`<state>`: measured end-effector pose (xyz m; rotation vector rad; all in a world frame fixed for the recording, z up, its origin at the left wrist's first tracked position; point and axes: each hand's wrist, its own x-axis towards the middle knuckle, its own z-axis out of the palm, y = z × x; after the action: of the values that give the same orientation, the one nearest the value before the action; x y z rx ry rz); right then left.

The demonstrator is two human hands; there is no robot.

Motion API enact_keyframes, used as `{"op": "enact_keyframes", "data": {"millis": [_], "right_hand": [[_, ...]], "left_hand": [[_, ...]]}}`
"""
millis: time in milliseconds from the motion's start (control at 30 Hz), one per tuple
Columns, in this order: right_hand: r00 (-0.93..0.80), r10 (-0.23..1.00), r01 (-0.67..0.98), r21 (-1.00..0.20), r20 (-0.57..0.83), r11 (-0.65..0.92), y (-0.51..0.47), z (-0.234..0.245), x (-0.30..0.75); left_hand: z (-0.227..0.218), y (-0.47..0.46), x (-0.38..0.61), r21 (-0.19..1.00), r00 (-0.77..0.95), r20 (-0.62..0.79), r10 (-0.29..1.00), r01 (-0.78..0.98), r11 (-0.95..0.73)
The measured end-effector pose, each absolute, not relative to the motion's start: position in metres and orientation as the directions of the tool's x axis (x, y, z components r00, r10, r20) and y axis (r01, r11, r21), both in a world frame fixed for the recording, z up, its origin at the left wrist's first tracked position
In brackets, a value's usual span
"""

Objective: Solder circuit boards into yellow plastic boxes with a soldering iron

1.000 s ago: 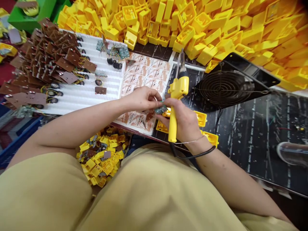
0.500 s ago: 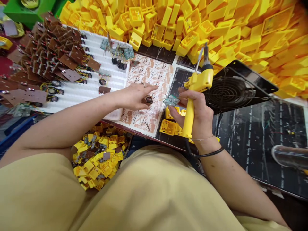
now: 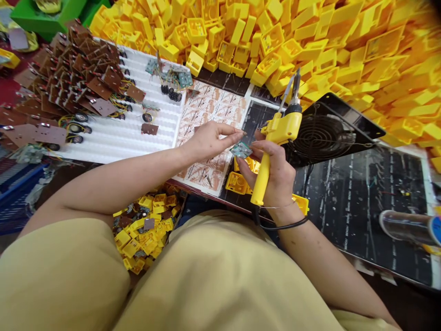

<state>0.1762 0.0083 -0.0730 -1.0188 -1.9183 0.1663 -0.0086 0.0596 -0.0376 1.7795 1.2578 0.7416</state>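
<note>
My right hand (image 3: 275,172) is closed around the handle of a yellow soldering gun (image 3: 280,128), whose tip points up and away. Between the thumb and fingers of that same hand sits a small green circuit board (image 3: 241,149). My left hand (image 3: 217,140) is closed in a pinch just above the board's left side; whatever is between its fingertips is too small to make out. Under the right hand, partly covered by it, lie open yellow plastic housings (image 3: 237,182). A black cord (image 3: 284,226) runs from the gun's handle across my right wrist.
Yellow housings (image 3: 237,30) are heaped along the back. Brown boards (image 3: 99,85) with wired black round parts cover a white ridged tray (image 3: 138,133) at left. A black fan (image 3: 327,133) stands right of the gun, a clear tube (image 3: 403,225) farther right. Below the table edge are more housings (image 3: 148,234).
My left hand has risen from the patterned sheet, moved right and closed its fingers near the circuit board. My right hand, with gun and board, has shifted slightly left and down in view.
</note>
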Motion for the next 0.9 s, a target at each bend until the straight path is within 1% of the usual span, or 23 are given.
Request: {"op": "enact_keyframes", "data": {"millis": [100, 200, 267, 300, 367, 400, 467, 533, 567, 633, 733, 833, 900], "right_hand": [[-0.234, 0.728, 0.583, -0.506, 0.645, 0.636, 0.004, -0.075, 0.178], [-0.285, 0.744, 0.567, -0.52, 0.604, 0.639, 0.003, -0.072, 0.188], [-0.373, 0.747, 0.569, -0.501, 0.55, 0.652, 0.006, -0.068, 0.201], [-0.418, 0.744, 0.573, -0.485, 0.521, 0.661, 0.008, -0.066, 0.208], [-0.482, 0.739, 0.582, -0.458, 0.472, 0.672, 0.016, -0.064, 0.22], [-0.503, 0.739, 0.585, -0.454, 0.448, 0.672, 0.021, -0.065, 0.224], [-0.552, 0.739, 0.586, -0.451, 0.386, 0.673, 0.029, -0.069, 0.228], [-0.609, 0.725, 0.585, -0.435, 0.323, 0.685, 0.035, -0.077, 0.228], [-0.624, 0.715, 0.585, -0.419, 0.316, 0.695, 0.037, -0.081, 0.227], [-0.615, 0.703, 0.592, -0.381, 0.355, 0.71, 0.036, -0.086, 0.228], [-0.554, 0.709, 0.619, -0.353, 0.437, 0.702, 0.026, -0.085, 0.234], [-0.407, 0.737, 0.664, -0.379, 0.54, 0.644, 0.008, -0.07, 0.247], [-0.301, 0.72, 0.677, -0.391, 0.626, 0.623, -0.007, -0.057, 0.261]], "left_hand": [[-0.039, 0.056, 0.001, 0.952, 0.285, -0.022, 0.958, 0.3, -0.068], [-0.038, 0.054, 0.002, 0.984, 0.267, -0.069, 0.961, 0.178, 0.021], [-0.035, 0.054, -0.004, 0.981, 0.276, -0.078, 0.958, 0.191, 0.025], [-0.034, 0.054, -0.008, 0.969, 0.306, -0.08, 0.949, 0.247, 0.002], [-0.031, 0.052, -0.015, 0.899, 0.393, -0.084, 0.916, 0.427, -0.101], [-0.031, 0.051, -0.017, 0.834, 0.435, -0.086, 0.897, 0.524, -0.174], [-0.032, 0.049, -0.016, 0.666, 0.479, -0.065, 0.876, 0.675, -0.319], [-0.036, 0.047, -0.011, 0.506, 0.497, -0.041, 0.867, 0.758, -0.411], [-0.038, 0.047, -0.007, 0.447, 0.509, -0.042, 0.86, 0.779, -0.44], [-0.041, 0.048, 0.0, 0.381, 0.532, -0.062, 0.845, 0.795, -0.473], [-0.043, 0.052, 0.01, 0.381, 0.546, -0.103, 0.832, 0.794, -0.474], [-0.042, 0.055, 0.016, 0.39, 0.539, -0.124, 0.833, 0.799, -0.458], [-0.041, 0.056, 0.018, 0.396, 0.527, -0.128, 0.84, 0.804, -0.444]]}}
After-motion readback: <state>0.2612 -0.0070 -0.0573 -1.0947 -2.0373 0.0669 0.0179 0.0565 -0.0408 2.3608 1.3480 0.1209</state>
